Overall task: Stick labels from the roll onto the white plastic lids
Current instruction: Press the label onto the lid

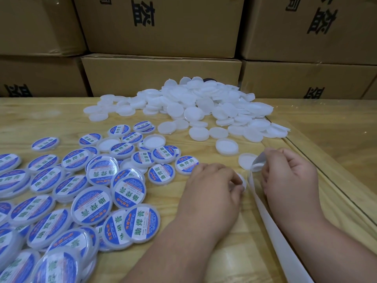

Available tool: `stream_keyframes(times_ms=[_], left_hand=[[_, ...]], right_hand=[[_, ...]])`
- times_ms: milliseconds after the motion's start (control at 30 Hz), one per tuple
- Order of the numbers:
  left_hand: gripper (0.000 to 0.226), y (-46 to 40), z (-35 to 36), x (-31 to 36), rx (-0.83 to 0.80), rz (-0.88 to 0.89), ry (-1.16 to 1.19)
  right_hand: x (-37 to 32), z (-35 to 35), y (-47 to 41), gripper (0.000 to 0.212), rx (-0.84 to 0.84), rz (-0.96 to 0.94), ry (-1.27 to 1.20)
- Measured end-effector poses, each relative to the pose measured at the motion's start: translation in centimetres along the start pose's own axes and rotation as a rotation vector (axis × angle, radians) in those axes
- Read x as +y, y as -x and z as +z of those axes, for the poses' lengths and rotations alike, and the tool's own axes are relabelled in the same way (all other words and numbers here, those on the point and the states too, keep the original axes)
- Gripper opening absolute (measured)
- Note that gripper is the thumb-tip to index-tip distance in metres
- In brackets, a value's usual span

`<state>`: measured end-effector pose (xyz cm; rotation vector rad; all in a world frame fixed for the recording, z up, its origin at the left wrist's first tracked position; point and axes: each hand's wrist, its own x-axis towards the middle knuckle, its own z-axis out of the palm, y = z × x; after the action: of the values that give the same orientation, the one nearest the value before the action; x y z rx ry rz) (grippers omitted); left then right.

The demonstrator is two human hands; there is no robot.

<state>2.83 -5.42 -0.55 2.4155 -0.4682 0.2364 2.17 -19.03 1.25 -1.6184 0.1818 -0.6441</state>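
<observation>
My left hand [214,180] is curled over a white lid [242,180] on the table [224,252], and my fingers pinch its edge. I think I hold it this way so it stays still while a label goes on. Most of that lid is hidden under my fingers, so I cannot tell if a label is on it yet. My right hand [289,176] is curled too, and it pinches the top of the long white strip [271,227] that comes from the label roll. The strip bends over at my fingers, maybe so a label lifts off its backing. It runs down toward me, just beside my right arm; the roll itself is out of sight. One more bare lid [246,160] lies just past the strip's top, near my right hand. Farther back sits a big pile of bare lids [204,105], close enough to grab the next one. On my left lie the finished lids [85,193] with blue labels, crowded and overlapping. They come right up to my left wrist, so I could bump them. Brown boxes [161,76] stand stacked behind the table.
</observation>
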Motion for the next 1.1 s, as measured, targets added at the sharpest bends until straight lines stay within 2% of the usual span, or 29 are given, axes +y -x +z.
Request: stream_keyframes(times_ms=[67,233,333,500,833,1100], left_hand=[[0.018,0.0,0.0,0.0,0.001,-0.007,0.025],[0.048,-0.2,-0.1,-0.2,0.056,-0.039,0.257],[0.045,-0.4,-0.2,-0.2,0.065,-0.056,0.340],[0.035,-0.4,-0.4,-0.2,0.104,-0.067,0.376],[0.028,-0.4,-0.9,0.1,0.002,-0.131,0.614],[0.014,-0.4,-1.0,0.3,0.057,-0.137,0.677]], right_hand=[[0.1,-0.1,-0.1,0.037,0.024,0.007,0.043],[0.3,0.0,-0.1,0.030,0.012,-0.014,0.176],[0.5,0.3,-0.1,0.016,-0.049,-0.040,0.249],[0.7,0.5,0.1,0.029,-0.201,-0.030,0.368],[0.2,0.6,0.3,0.042,-0.329,0.032,0.046],[0.4,0.5,0.1,0.040,-0.366,0.029,-0.031]])
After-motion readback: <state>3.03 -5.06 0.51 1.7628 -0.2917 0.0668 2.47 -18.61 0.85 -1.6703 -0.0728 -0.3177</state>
